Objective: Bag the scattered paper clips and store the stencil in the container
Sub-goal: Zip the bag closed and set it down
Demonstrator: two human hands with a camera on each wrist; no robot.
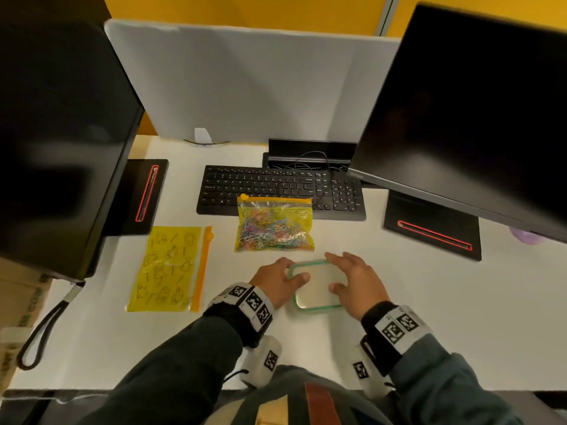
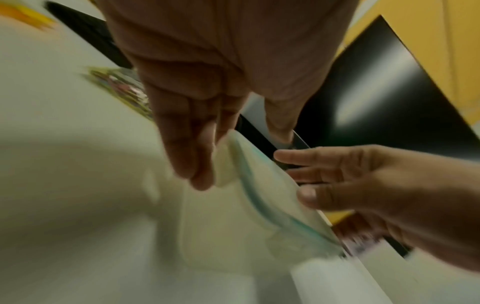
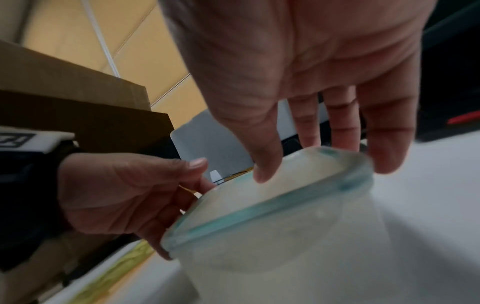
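Observation:
A translucent container [image 1: 317, 291] with a green-rimmed lid sits near the front of the white desk [image 1: 399, 302]. My left hand [image 1: 296, 273] grips its left edge, thumb on the lid and fingers curled round the side. In the right wrist view, this left hand [image 3: 197, 176] wraps the container [image 3: 272, 226] rim. My right hand [image 1: 329, 271] lies over the right side with straight fingers, thumb pressing on the lid. A zip bag of coloured paper clips [image 1: 274, 225] lies just beyond. What is inside the container is hidden.
A flat yellow zip pouch with line drawings [image 1: 168, 268] lies to the left. A black keyboard [image 1: 280, 191] sits behind the clip bag. Two dark monitors [image 1: 475, 118] on stands flank the desk. A grey divider [image 1: 245, 84] closes the back.

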